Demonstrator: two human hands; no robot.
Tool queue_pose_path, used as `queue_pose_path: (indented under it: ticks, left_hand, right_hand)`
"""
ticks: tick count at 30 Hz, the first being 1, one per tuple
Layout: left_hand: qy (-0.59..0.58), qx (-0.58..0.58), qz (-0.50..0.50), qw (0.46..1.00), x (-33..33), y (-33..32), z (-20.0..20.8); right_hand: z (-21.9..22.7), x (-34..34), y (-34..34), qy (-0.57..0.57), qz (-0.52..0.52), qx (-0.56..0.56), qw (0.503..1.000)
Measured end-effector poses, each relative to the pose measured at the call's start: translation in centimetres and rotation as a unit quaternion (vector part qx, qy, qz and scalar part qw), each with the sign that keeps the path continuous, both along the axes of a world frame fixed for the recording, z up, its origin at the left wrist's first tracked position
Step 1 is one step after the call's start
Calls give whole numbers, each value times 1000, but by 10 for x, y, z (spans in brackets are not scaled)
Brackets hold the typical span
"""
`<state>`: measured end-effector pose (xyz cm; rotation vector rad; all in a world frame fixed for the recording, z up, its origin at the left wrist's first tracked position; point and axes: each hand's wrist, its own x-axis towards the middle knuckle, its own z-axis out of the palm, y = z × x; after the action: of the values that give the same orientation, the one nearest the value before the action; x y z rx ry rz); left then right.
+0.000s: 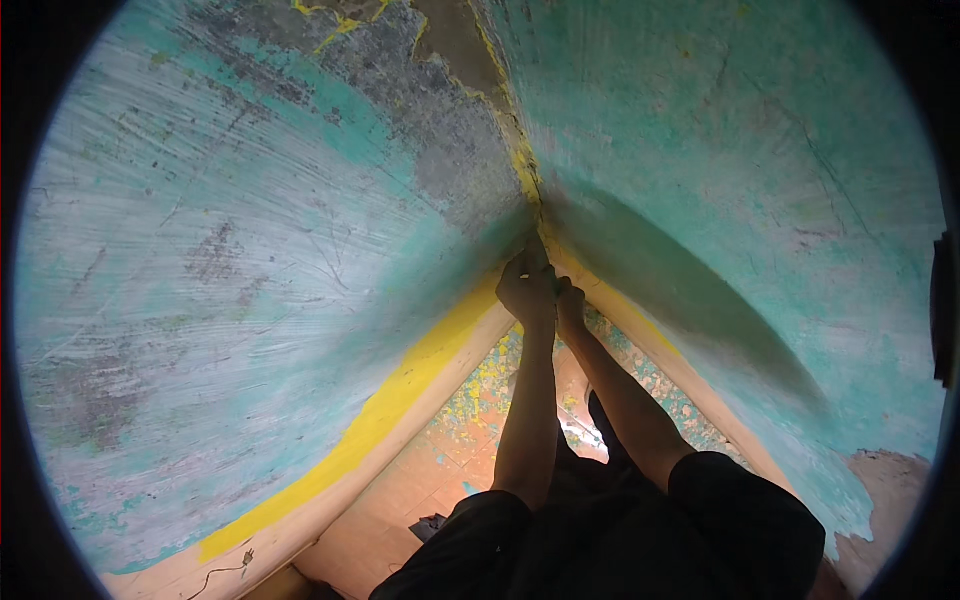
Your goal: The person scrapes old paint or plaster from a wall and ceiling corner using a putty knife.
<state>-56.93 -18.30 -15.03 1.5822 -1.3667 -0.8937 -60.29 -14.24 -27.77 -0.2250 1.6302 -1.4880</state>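
Note:
Both my arms reach out to the corner where two walls meet. My left hand [525,288] is closed, its fingers bent around a thin, flat dark tool [537,250] that looks like a scraper blade. The tool's upper end lies against the corner seam [525,165], where yellow paint and bare grey patches show. Just below and to the right, my right hand [570,300] is closed close beside the left one. It seems to grip the tool's lower end, but shadow and the fingers hide most of it.
The left wall [200,280] and right wall [700,180] carry worn turquoise paint. A yellow band [350,440] runs above the pale skirting [400,420]. Paint flakes [480,390] litter the tiled floor [440,460]. A cord with a plug [247,558] lies at lower left.

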Motion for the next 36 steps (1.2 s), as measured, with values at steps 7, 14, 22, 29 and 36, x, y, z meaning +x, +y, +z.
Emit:
queue_pose_path:
  ticks: [7,14,22,29,36]
  left_hand:
    - [-26,-113,-29,993,-11,-12,50]
    - [28,-124,-10,992,-16,-10,87]
    - [62,-81,8,995,-17,0,120]
    - [39,-135,-6,990,-14,-10,78]
    - [53,-94,9,994,-18,-10,90]
  right_hand:
    - [35,-9,-18,37,-22,-68,997]
    - [58,-24,-29,117,9,-176,977]
    - [114,-14,-9,33,-65,-80,994]
    - [120,-14,3,-97,-52,2,994]
    - [135,-18,-11,-58,-84,24,994]
